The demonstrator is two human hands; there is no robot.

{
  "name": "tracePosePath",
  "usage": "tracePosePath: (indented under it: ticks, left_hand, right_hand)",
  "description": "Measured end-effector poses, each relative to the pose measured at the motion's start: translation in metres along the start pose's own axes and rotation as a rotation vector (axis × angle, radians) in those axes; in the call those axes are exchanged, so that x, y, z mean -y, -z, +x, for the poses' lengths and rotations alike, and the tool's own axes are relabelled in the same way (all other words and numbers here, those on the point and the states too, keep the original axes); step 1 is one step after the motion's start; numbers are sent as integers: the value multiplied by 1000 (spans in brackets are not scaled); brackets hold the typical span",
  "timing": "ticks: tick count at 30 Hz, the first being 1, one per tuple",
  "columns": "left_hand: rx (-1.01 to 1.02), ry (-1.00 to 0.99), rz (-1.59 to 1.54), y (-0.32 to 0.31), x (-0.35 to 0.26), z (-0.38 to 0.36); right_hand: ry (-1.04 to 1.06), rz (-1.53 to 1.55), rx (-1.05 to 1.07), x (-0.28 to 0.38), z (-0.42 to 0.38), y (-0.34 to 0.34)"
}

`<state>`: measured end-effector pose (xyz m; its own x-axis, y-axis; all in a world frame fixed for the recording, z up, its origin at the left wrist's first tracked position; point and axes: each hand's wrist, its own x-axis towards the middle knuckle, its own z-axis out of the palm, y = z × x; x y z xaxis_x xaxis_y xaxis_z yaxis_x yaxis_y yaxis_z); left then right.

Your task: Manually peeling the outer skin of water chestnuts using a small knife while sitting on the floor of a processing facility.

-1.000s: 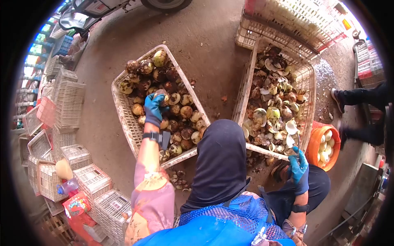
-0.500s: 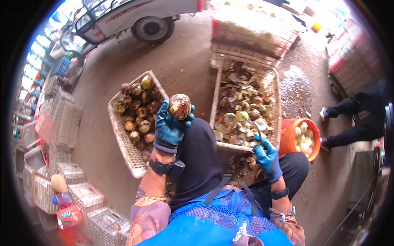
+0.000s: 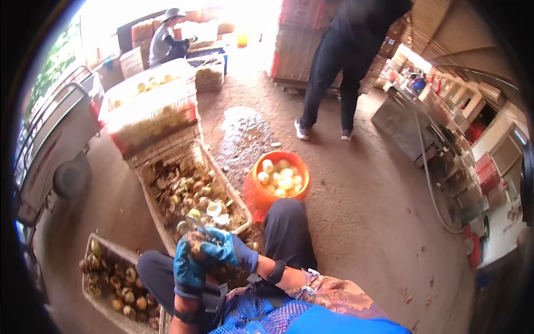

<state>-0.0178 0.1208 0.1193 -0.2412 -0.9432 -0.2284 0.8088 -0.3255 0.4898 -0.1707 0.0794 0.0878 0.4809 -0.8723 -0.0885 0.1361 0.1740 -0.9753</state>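
Note:
Both my hands, in blue-green gloves, meet over the near end of a crate of peelings (image 3: 239,227). My left hand (image 3: 189,268) is wrapped round a brown, round vegetable (image 3: 196,242). My right hand (image 3: 223,248) is closed beside it on a knife (image 3: 198,224), whose curved blade points up and left. At the lower left a white crate (image 3: 89,285) holds several brown, unpeeled vegetables. Just beyond my right knee stands an orange bucket (image 3: 305,177) with several pale, peeled ones.
Stacked crates (image 3: 150,119) stand behind the peelings. A person (image 3: 334,55) in dark clothes stands ahead; another person (image 3: 166,42) in a hat sits farther back. A vehicle (image 3: 55,133) is at the left, a metal table (image 3: 403,125) with a hose (image 3: 427,167) at the right.
The view has swung right. My hands have come together, with the vegetable now beside the knife over the peelings crate. The seated person has come into view.

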Motion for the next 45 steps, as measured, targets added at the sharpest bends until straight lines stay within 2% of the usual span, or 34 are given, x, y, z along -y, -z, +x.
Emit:
tracePosePath:
  ticks: [2,3,6,8,12,16,20,23,26,28,30,33,36,37,40,42,44,45]
  left_hand:
    - [2,-20,142,2,-5,-4]
    - [28,-100,233,7,-1,-2]
    - [4,-75,292,4,2,-3]
    - [16,-128,420,32,8,5]
    - [-65,-195,741,18,2,4]
    - [57,-101,522,13,-6,-5]
    - [22,-104,385,9,1,-12]
    - [8,-130,424,18,5,-14]
    - [56,-76,381,30,7,-8]
    - [117,-114,587,48,9,-1]
    - [38,109,171,55,12,-1]
    - [-64,129,41,52,14,-7]
    - [-126,176,-159,49,14,-1]
    - [-129,194,-155,53,13,-1]
    - [-143,254,-134,73,12,4]
    - [-180,252,-112,77,13,3]
    - [-227,276,-165,73,13,5]
    - [-253,303,-229,66,14,8]
  right_hand:
    - [90,153,5,-5,-7,-4]
    - [116,171,17,-21,-4,1]
    - [131,-10,-8,-30,-5,7]
    - [109,151,52,-20,-8,7]
    - [121,179,82,-20,-9,12]
    - [87,117,72,-12,-12,9]
    - [101,42,25,-5,-16,2]
    - [7,-20,3,-2,-17,-1]
    - [4,-32,-81,-11,-11,-7]
    - [-26,-85,-75,-12,-12,-3]
    - [-48,-155,-59,-20,-12,-2]
    - [77,-165,-9,-31,-8,-2]
    - [118,-226,-59,-35,-5,-1]
    - [-56,-55,-60,-30,-7,-4]
    - [-110,31,-29,-40,-6,9]
    - [-100,150,-90,-45,-5,7]
    - [-36,67,-151,-52,-2,7]
    - [-139,57,-206,-48,-4,7]
